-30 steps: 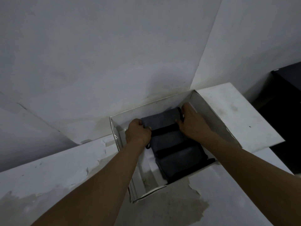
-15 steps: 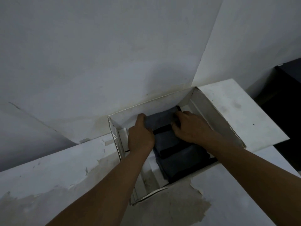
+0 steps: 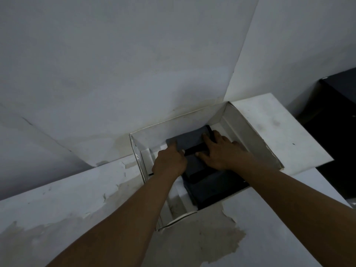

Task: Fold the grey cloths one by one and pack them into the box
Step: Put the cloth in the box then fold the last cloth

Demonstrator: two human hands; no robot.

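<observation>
Folded grey cloth (image 3: 185,140) lies at the far end inside the white cardboard box (image 3: 248,130). Left hand (image 3: 169,162) grips its left edge; right hand (image 3: 221,151) presses flat, fingers spread. Soft, light, floppy, so probably best held by the folded edges.

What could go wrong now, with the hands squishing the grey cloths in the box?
1. The left hand pinches the far cloth at its edge, so pulling away might drag the fold open.
2. The folded cloths sit to the right, and the box shows bare floor on the left. They could slump sideways once the right hand lifts off.
3. The near wall looks bent, and hard pressing may buckle it more.
</observation>
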